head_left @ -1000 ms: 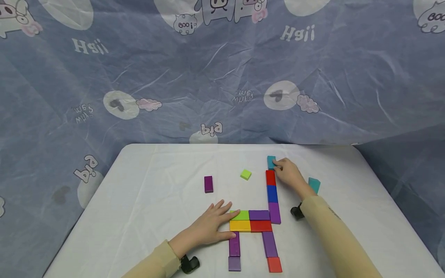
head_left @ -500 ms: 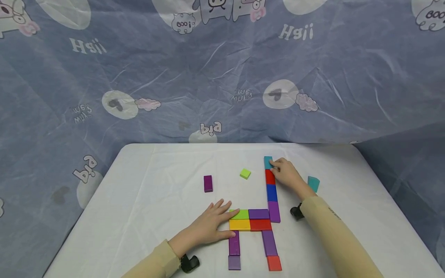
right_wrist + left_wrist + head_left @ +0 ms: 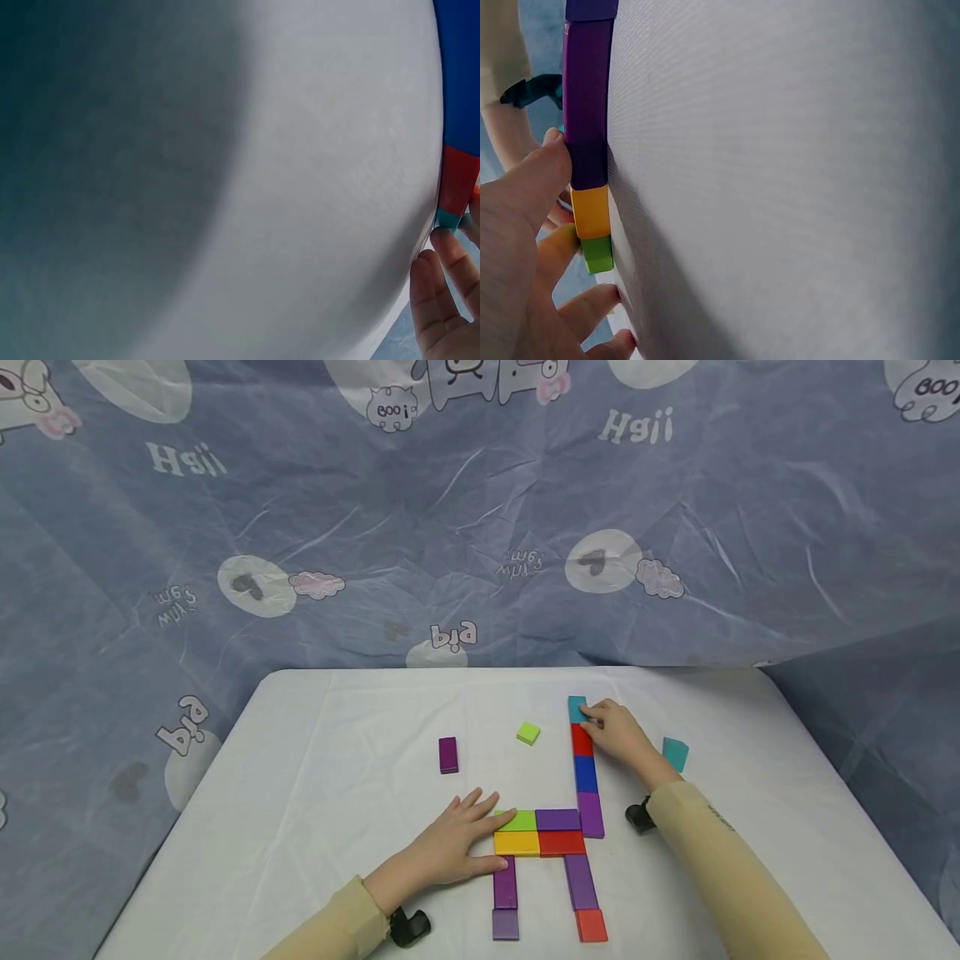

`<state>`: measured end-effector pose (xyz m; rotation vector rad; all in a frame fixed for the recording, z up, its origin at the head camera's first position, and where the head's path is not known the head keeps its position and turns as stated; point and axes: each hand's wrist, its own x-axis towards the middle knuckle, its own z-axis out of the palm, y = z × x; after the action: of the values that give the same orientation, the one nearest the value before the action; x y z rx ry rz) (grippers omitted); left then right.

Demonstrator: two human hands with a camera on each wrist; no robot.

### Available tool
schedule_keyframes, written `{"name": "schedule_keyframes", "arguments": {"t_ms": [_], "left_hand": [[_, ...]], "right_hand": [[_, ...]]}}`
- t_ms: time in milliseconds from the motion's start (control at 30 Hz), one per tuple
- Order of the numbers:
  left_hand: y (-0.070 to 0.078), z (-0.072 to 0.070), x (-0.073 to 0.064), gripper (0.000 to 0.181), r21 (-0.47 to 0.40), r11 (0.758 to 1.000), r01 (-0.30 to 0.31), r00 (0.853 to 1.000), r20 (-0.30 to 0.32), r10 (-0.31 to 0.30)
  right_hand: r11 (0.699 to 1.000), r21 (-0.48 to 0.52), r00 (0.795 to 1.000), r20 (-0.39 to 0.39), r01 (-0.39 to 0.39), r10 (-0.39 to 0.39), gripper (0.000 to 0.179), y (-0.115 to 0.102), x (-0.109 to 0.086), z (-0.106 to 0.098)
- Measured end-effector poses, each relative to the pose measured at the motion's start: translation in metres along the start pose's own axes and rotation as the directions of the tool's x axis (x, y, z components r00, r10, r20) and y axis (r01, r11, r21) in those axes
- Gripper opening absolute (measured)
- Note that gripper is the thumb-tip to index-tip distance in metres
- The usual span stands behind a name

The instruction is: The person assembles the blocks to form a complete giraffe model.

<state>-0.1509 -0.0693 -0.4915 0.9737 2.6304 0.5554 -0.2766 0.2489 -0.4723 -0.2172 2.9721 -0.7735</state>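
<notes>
My left hand lies with fingers spread. Its index finger rests on the light green block and its thumb touches the dark purple block. A yellow block shows between finger and thumb; in the left wrist view these blocks line up beside the hand. At the far end of an upright column, my right hand pinches a teal block at its right edge. Below that come red, blue and purple blocks. The right wrist view shows fingertips around the teal block.
A purple and a red block complete the middle rows. Another purple block and a red one form the right leg. Loose on the white table lie dark purple, green and teal blocks.
The right hand has slid the teal block slightly left, so it now sits more in line with the red block below. The left hand has stayed in place.
</notes>
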Motion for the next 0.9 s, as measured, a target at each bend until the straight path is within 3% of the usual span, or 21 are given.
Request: {"name": "schedule_keyframes", "arguments": {"t_ms": [333,533,767,900], "left_hand": [[0.000,0.000,0.000,0.068,0.002,1.000,-0.004,1.000,0.000,0.004],[0.000,0.001,0.000,0.068,0.002,1.000,-0.008,1.000,0.000,0.008],[0.000,-0.001,0.001,0.068,0.005,1.000,0.002,1.000,0.005,-0.002],[0.000,-0.002,0.002,0.068,0.003,1.000,0.007,1.000,0.007,-0.007]], "right_hand": [[1.000,-0.003,1.000,-0.018,0.015,-0.015,0.045,0.001,-0.001,0.001],[0.999,0.040,0.997,-0.080,-0.005,0.009,0.041,-0.001,0.000,0.000],[0.996,0.088,0.996,-0.088,0.023,-0.015,0.034,-0.027,0.004,-0.005],[0.994,0.100,0.999,-0.014,0.042,-0.041,0.034,-0.052,0.005,-0.001]]}}
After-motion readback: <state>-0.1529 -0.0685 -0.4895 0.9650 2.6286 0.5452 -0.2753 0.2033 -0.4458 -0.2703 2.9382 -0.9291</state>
